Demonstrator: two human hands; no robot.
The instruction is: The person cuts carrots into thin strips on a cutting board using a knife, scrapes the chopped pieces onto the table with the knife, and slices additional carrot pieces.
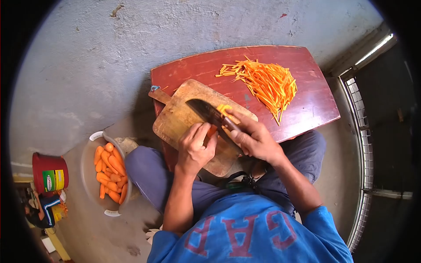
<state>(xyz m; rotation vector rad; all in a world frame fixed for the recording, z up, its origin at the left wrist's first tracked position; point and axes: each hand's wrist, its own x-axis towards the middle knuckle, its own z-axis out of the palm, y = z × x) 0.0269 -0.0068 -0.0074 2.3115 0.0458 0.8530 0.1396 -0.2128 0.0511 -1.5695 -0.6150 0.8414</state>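
My right hand [255,136] is closed round the handle of a broad, dark-bladed knife [202,108], its blade pointing up and left over the cutting board. Beside the blade, the bent fingers of my left hand [195,144] grip a piece of carrot [212,130], mostly hidden by them. Some yellow-orange carrot slices [224,108] lie on the far side of the knife. Under both hands is a worn wooden cutting board [175,118] with a short handle and a blue loop. A heap of carrot strips [268,83] rests on the table to the right.
The low red table [313,103] stands against a rough wall. On the floor to the left is a basin [87,175] with several whole carrots [112,168]. Farther left are a red bucket [49,173] and part of another person [44,210]. A metal-framed door [364,131] borders the right.
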